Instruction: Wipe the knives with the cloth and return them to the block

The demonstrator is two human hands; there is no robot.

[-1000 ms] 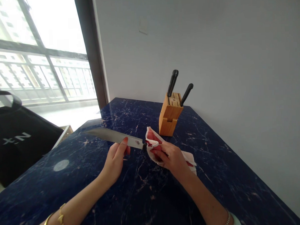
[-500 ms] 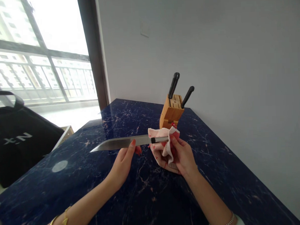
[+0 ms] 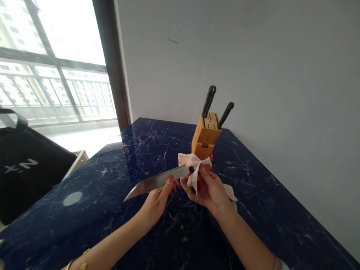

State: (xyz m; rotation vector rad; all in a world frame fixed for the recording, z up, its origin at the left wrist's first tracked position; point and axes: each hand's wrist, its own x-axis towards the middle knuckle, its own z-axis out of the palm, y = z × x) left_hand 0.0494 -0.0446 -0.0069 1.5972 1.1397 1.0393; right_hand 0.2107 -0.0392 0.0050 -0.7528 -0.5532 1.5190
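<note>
L hand (image 3: 157, 199) pinches knife (image 3: 153, 184) blade, R hand (image 3: 210, 190) grips cloth (image 3: 190, 160) round its handle.

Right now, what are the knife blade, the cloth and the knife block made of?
The knife blade looks like polished steel: it is grey, smooth and shiny, and it reflects light. The cloth seems to be soft woven fabric, white with red-pink patches and bunched in folds. The exact fibre is unclear. The knife block looks like light wood, maybe bamboo. It is smooth and honey-coloured, with cut slots.
</note>
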